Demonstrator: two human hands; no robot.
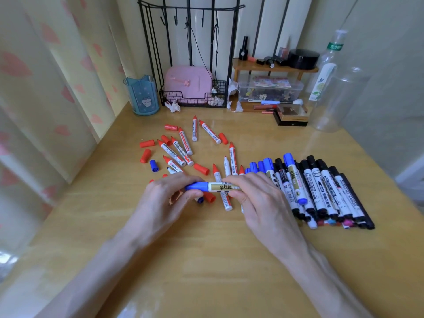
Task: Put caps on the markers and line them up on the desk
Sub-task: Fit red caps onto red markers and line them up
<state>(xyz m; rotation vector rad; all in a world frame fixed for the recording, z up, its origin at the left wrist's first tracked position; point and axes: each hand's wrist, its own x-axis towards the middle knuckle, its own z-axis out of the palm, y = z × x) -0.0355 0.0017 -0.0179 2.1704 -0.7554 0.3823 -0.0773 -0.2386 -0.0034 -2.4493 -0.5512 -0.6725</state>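
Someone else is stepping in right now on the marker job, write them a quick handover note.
Hands: left hand pinches the capped end of the blue marker; right hand holds its barrel, level above the desk. I cannot tell whether that cap is fully seated.
Done: a row of capped black and blue markers lies side by side on the right.
Left: red markers lie scattered uncapped, with loose red caps and one loose blue cap among them. Cap each and add it to the row.

The wooden desk (pixel 206 260) bears scattered red markers (pixel 174 152), loose caps (pixel 146 143) and a row of capped markers (pixel 325 191).
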